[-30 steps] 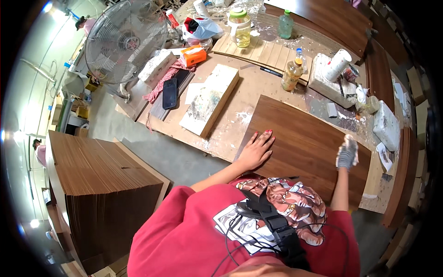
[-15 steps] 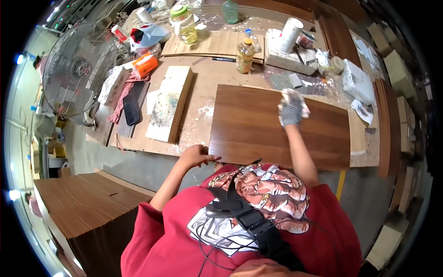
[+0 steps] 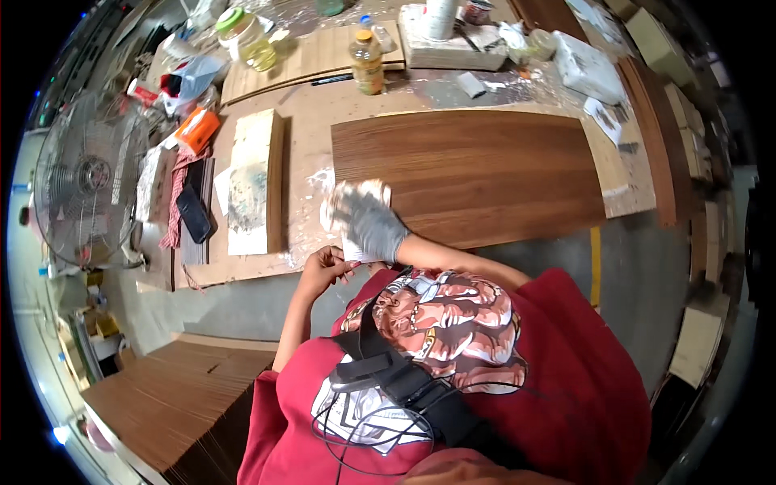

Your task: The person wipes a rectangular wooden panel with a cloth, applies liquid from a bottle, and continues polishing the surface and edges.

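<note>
A dark brown wood-grain panel [image 3: 485, 170] lies flat on the worktable, its near edge towards me. My right hand [image 3: 373, 230], in a grey glove, presses a whitish crumpled cloth [image 3: 339, 198] over the panel's left end, by the near corner. That forearm crosses in front of my chest. Bare, my left hand [image 3: 325, 270] is at the same near left corner, its fingers curled with thumb and fingertips at the panel's edge. The gloved hand partly hides this corner, where a pale patch shows.
Left of the panel lies a paint-stained wooden block [image 3: 252, 182], then a black phone [image 3: 192, 214] and a fan [image 3: 93, 174]. Behind stand a bottle of yellowish liquid [image 3: 367, 65] and a green-lidded jar [image 3: 246, 39]. A stack of brown boards [image 3: 178, 388] rises at lower left.
My right hand has swept the cloth from the panel's far right part to its near left corner. My left hand stays by that corner. The whole view has shifted.
</note>
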A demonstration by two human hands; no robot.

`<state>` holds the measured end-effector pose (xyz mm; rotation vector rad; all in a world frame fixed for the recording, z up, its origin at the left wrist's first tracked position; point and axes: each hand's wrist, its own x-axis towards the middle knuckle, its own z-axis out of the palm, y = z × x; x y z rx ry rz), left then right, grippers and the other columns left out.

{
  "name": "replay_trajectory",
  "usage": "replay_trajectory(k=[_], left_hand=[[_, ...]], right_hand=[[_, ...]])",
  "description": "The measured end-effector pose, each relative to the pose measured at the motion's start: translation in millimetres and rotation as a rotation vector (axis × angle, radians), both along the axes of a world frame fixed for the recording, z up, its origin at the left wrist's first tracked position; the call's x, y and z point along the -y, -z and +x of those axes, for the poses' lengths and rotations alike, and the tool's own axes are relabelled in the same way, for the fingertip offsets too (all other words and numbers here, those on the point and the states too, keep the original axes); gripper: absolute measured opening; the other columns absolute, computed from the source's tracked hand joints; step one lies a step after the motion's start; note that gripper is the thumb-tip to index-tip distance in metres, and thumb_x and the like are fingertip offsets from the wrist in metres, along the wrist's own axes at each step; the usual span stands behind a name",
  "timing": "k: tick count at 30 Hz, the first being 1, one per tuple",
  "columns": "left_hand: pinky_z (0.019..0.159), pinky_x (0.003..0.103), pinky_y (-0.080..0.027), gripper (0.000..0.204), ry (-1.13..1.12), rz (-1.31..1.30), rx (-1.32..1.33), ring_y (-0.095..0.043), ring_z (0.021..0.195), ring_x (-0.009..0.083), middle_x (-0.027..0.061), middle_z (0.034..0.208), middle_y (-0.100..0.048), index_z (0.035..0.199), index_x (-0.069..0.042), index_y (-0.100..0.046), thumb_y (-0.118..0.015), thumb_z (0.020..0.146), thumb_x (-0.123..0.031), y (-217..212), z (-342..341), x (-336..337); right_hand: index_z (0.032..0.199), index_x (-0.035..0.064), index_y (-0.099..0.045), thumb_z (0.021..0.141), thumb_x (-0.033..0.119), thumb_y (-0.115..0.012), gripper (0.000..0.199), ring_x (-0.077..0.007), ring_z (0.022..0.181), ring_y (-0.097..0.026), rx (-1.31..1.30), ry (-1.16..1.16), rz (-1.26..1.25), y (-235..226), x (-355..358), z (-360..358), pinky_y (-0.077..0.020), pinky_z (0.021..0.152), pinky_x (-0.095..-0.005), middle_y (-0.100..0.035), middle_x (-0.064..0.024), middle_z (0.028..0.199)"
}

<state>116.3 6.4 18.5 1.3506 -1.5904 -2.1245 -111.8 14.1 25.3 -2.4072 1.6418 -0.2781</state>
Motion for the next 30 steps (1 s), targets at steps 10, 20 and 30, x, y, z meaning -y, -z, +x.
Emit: replay_trajectory(k=[10,20,30], left_hand=[[0.052,0.031,-0.054,0.029,0.267,-0.095,0.262,-0.071,0.065,0.017,0.0091,0.073,-0.072,0.09,0.0,-0.066,-0.079,0.095,-0.025,-41,-20,25],[0.101,0.044,-0.048,0.029,0.131,-0.909,0.113,-0.063,0.118,0.0374,0.0199,0.131,-0.066,0.126,-0.003,-0.069,-0.059,0.105,-0.021,-44,-118,57],[0.13,0.049,-0.008,0.06,0.411,-1.175,0.426,-0.021,0.16,0.0311,0.0158,0.172,-0.025,0.162,-0.009,-0.038,-0.043,0.107,-0.032,-27,-147,40]], right_hand=[[0.145,0.0142,-0.049,0.1,0.026,-0.054,0.047,-0.0376,0.14,-0.042,-0.123,0.875,-0.363,14,-32,-260,-0.0364,0.116,-0.049,-0.049,-0.0182,0.146],[0.149,0.0264,-0.052,0.091,0.037,-0.058,0.059,-0.0356,0.147,-0.039,0.038,0.341,-0.26,33,-74,-52,-0.0236,0.125,-0.0564,-0.044,-0.0106,0.159],[0.144,0.0138,-0.057,0.099,0.022,-0.057,0.045,-0.0392,0.142,-0.044,-0.346,1.302,-0.448,-1,-269,-342,-0.0345,0.119,-0.0529,-0.051,-0.0177,0.152]])
